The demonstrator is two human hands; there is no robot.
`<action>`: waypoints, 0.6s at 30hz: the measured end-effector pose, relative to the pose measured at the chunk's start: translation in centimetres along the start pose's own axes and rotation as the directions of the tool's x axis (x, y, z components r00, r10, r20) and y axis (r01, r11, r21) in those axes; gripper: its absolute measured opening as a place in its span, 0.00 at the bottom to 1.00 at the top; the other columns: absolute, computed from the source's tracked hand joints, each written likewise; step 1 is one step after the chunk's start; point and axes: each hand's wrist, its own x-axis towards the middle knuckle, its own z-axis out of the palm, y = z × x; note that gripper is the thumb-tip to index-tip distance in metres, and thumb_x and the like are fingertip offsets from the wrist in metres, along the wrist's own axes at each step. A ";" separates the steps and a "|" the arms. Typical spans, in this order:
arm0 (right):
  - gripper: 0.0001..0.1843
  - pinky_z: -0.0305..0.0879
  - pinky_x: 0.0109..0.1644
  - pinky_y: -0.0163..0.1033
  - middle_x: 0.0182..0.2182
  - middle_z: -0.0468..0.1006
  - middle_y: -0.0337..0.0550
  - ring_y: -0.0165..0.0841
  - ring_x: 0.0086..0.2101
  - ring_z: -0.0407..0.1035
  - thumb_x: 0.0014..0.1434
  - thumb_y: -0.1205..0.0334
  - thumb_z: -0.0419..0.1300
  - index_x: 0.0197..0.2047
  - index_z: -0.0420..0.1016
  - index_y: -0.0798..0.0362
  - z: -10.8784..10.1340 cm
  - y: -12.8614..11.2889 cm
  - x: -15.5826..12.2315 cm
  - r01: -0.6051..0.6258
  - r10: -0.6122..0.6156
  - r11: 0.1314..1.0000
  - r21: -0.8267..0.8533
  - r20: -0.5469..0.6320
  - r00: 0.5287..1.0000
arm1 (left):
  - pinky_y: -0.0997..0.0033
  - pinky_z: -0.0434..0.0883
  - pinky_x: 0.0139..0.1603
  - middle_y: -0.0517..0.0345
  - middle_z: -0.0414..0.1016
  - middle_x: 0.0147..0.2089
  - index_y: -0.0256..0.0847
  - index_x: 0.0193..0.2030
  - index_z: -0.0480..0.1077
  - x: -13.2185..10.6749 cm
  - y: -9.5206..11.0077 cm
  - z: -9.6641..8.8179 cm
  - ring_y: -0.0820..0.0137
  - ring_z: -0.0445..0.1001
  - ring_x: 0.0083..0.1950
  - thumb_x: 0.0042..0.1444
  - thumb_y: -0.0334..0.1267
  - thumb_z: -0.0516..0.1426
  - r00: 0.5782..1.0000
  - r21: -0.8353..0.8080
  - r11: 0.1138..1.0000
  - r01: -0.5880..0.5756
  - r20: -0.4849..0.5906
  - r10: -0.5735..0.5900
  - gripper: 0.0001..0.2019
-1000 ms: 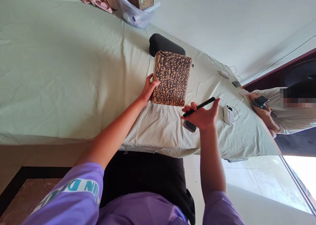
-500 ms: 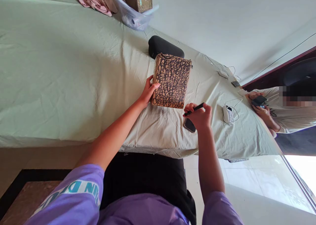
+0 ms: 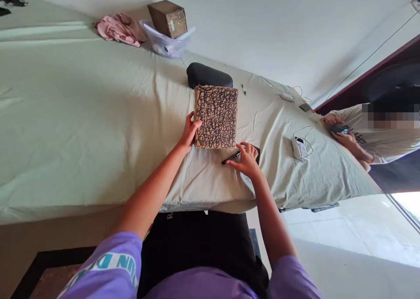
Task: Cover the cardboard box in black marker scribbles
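Observation:
A brown cardboard box [image 3: 215, 116] covered in black scribbles lies flat on the pale green bed sheet [image 3: 82, 115]. My left hand [image 3: 189, 131] grips its left edge, fingers curled on the side. My right hand [image 3: 246, 158] rests on the sheet just below the box's right corner, fingers spread, touching a black pen [image 3: 230, 158] that lies on the sheet. A dark phone [image 3: 256, 153] lies partly under that hand.
A black cushion [image 3: 208, 75] sits behind the box, with a marker [image 3: 243, 88] to its right. Further back are a pink cloth [image 3: 120, 28] and a clear tub [image 3: 166, 43] bearing a cardboard box [image 3: 167, 18]. A white charger [image 3: 299, 147] with cables lies right. Another person [image 3: 370, 130] holds a device at far right.
My right hand lowered the pen from the air down onto the sheet and its fingers opened over it. My view shifted back; the left hand stayed on the box.

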 end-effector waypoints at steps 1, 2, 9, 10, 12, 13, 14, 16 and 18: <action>0.39 0.55 0.69 0.77 0.66 0.67 0.65 0.64 0.66 0.62 0.63 0.33 0.67 0.68 0.69 0.47 0.0 0.3 -0.8 -0.118 0.118 0.993 -0.001 -0.066 0.991 | 0.50 0.77 0.59 0.49 0.79 0.57 0.53 0.71 0.59 0.0 0.0 -0.1 0.49 0.79 0.62 0.48 0.66 0.70 1.000 0.016 1.000 -0.007 0.004 0.007 0.48; 0.40 0.58 0.67 0.77 0.66 0.68 0.67 0.66 0.65 0.62 0.65 0.34 0.65 0.70 0.68 0.49 0.0 0.6 -1.7 -0.257 0.256 0.966 0.007 -0.119 0.959 | 0.51 0.77 0.59 0.50 0.78 0.57 0.53 0.71 0.59 0.0 -0.1 -0.1 0.50 0.79 0.62 0.48 0.66 0.70 1.000 0.038 0.999 -0.014 0.005 0.014 0.47; 0.52 0.62 0.66 0.67 0.62 0.71 0.70 0.66 0.65 0.65 0.60 0.32 0.66 0.75 0.62 0.57 -0.3 0.7 -6.5 -0.693 0.687 0.721 -0.022 -0.108 0.719 | 0.54 0.73 0.61 0.53 0.71 0.56 0.53 0.71 0.60 0.3 -1.3 -0.8 0.56 0.75 0.59 0.45 0.62 0.71 0.999 0.138 0.989 -0.048 0.025 0.045 0.49; 0.55 0.62 0.67 0.65 0.63 0.71 0.70 0.65 0.65 0.65 0.59 0.31 0.67 0.77 0.60 0.57 -0.5 0.3 -6.5 -0.715 0.710 0.698 -0.035 -0.095 0.698 | 0.53 0.73 0.62 0.53 0.71 0.55 0.53 0.71 0.60 0.3 -1.4 -0.9 0.56 0.74 0.59 0.45 0.62 0.71 0.998 0.137 0.989 -0.051 0.030 0.047 0.49; 0.59 0.60 0.68 0.64 0.64 0.70 0.72 0.65 0.66 0.65 0.58 0.30 0.68 0.79 0.56 0.58 -0.9 -0.7 -5.9 -0.745 0.743 0.665 -0.051 -0.058 0.667 | 0.53 0.72 0.63 0.53 0.71 0.55 0.54 0.72 0.61 0.2 -1.5 -0.9 0.55 0.74 0.60 0.45 0.61 0.71 0.998 0.129 0.990 -0.064 0.034 0.060 0.48; 0.61 0.60 0.69 0.64 0.65 0.70 0.73 0.66 0.67 0.65 0.57 0.30 0.69 0.80 0.54 0.58 -1.1 -1.2 -5.4 -0.756 0.755 0.652 -0.053 -0.041 0.654 | 0.53 0.72 0.63 0.53 0.71 0.55 0.54 0.71 0.61 0.2 -1.5 -1.0 0.55 0.74 0.60 0.44 0.61 0.71 0.997 0.126 0.989 -0.073 0.033 0.069 0.49; 0.63 0.59 0.69 0.64 0.66 0.69 0.74 0.66 0.67 0.65 0.56 0.31 0.70 0.81 0.53 0.59 -1.2 -1.6 -4.9 -0.767 0.767 0.639 -0.052 -0.027 0.641 | 0.53 0.72 0.62 0.53 0.71 0.55 0.54 0.71 0.61 0.1 -1.6 -1.0 0.56 0.74 0.59 0.43 0.61 0.72 0.996 0.127 0.988 -0.083 0.030 0.080 0.49; 0.68 0.58 0.71 0.65 0.67 0.69 0.77 0.68 0.68 0.65 0.53 0.31 0.73 0.82 0.50 0.61 -1.4 -2.0 -3.8 -0.789 0.789 0.614 -0.036 -0.012 0.615 | 0.55 0.72 0.61 0.53 0.71 0.55 0.54 0.71 0.62 0.0 -1.6 -1.1 0.56 0.74 0.58 0.42 0.62 0.73 0.994 0.136 0.985 -0.104 0.029 0.101 0.50; 0.69 0.60 0.70 0.64 0.66 0.72 0.78 0.67 0.67 0.67 0.51 0.31 0.74 0.80 0.53 0.64 -1.3 -2.0 -3.1 -0.800 0.801 0.599 0.020 -0.006 0.599 | 0.56 0.72 0.60 0.53 0.71 0.56 0.54 0.71 0.63 0.0 -1.7 -1.2 0.57 0.74 0.58 0.42 0.62 0.73 0.993 0.148 0.982 -0.120 0.035 0.116 0.50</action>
